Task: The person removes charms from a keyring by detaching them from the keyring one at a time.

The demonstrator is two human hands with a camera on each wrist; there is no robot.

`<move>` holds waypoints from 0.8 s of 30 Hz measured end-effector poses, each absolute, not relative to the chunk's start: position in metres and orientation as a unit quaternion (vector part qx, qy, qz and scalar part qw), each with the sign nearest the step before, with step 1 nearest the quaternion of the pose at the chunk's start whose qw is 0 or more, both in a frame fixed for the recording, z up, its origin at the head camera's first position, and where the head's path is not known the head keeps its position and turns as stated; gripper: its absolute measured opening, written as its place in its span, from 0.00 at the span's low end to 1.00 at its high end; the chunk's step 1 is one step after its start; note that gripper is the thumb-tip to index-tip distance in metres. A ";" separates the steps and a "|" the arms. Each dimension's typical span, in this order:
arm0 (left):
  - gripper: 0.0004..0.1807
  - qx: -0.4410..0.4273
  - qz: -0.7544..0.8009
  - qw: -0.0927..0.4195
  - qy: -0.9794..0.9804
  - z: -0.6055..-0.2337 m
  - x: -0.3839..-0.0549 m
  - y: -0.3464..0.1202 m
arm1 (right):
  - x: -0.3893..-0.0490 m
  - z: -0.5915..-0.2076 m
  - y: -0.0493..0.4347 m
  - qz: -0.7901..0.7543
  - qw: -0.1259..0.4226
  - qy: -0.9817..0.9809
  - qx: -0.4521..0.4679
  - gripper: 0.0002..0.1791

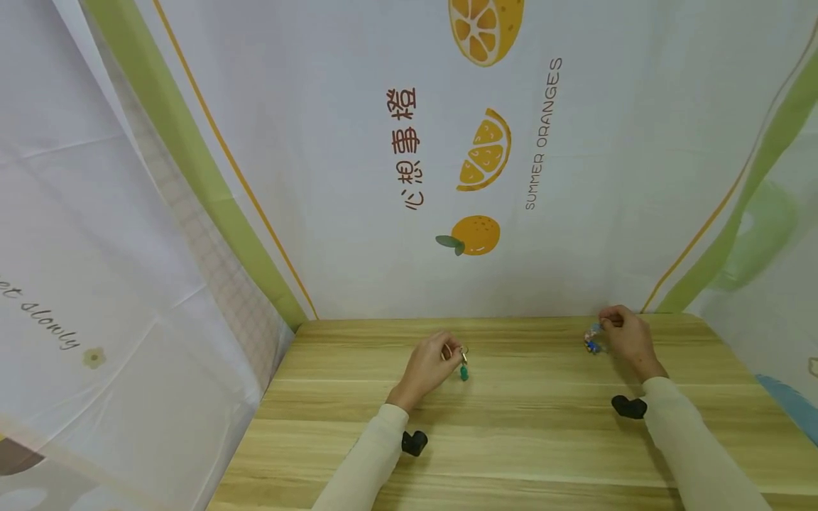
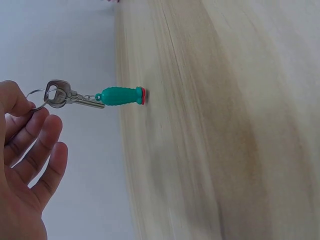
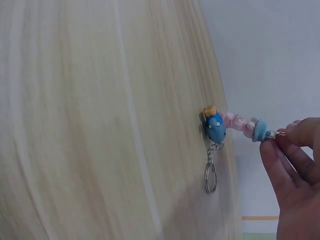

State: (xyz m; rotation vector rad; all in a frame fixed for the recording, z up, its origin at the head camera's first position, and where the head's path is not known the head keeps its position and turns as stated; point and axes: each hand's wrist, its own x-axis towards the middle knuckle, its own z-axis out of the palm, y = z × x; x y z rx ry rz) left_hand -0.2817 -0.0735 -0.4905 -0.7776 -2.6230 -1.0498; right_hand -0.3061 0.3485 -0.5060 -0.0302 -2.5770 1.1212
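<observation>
My left hand (image 1: 429,365) pinches a thin metal ring between thumb and forefinger. From that ring (image 2: 36,100) hang a silver key (image 2: 60,94) and a green ribbed charm (image 2: 120,96) with a red end, the charm close over the table. My right hand (image 1: 629,342) pinches the small clasp end of a beaded charm string (image 3: 240,124). Pink and pale blue pieces run along it, and at its lower end a blue figure (image 3: 216,128) with an orange-yellow part is right at the tabletop. A silver split ring (image 3: 211,177) is attached beside the blue figure.
The wood-grain table (image 1: 511,440) reaches back to a white curtain (image 1: 358,270) printed with oranges and lettering. More printed cloth (image 1: 128,213) hangs at the left side. A black wrist camera (image 1: 414,443) sits on the left sleeve, another black camera (image 1: 629,407) on the right.
</observation>
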 end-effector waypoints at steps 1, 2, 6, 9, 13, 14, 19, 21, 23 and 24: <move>0.06 -0.264 -0.357 0.105 -0.890 -0.490 -0.282 -0.074 | -0.306 -0.506 0.350 0.392 0.167 -0.904 -0.010 0.14; 0.05 -0.264 -0.357 0.105 -0.890 -0.490 -0.281 -0.074 | -0.306 -0.506 0.350 0.390 0.168 -0.905 -0.010 0.14; 0.05 -0.264 -0.357 0.107 -0.890 -0.489 -0.281 -0.073 | -0.306 -0.506 0.353 0.383 0.170 -0.908 -0.015 0.15; 0.05 -0.265 -0.357 0.108 -0.889 -0.490 -0.280 -0.073 | -0.304 -0.507 0.354 0.382 0.160 -0.910 -0.028 0.16; 0.06 -0.268 -0.361 0.110 -0.886 -0.491 -0.279 -0.074 | -0.302 -0.510 0.355 0.388 0.142 -0.910 -0.043 0.17; 0.06 -0.268 -0.361 0.110 -0.886 -0.491 -0.279 -0.074 | -0.301 -0.511 0.355 0.389 0.140 -0.909 -0.044 0.17; 0.06 -0.271 -0.358 0.115 -0.886 -0.492 -0.280 -0.074 | -0.301 -0.518 0.358 0.392 0.145 -0.907 -0.048 0.14; 0.06 -0.269 -0.358 0.114 -0.887 -0.492 -0.280 -0.075 | -0.300 -0.520 0.359 0.388 0.151 -0.908 -0.050 0.14; 0.06 -0.266 -0.358 0.112 -0.888 -0.492 -0.281 -0.075 | -0.300 -0.521 0.360 0.384 0.153 -0.909 -0.052 0.13; 0.06 -0.264 -0.357 0.111 -0.889 -0.493 -0.281 -0.075 | -0.300 -0.521 0.360 0.383 0.154 -0.909 -0.053 0.13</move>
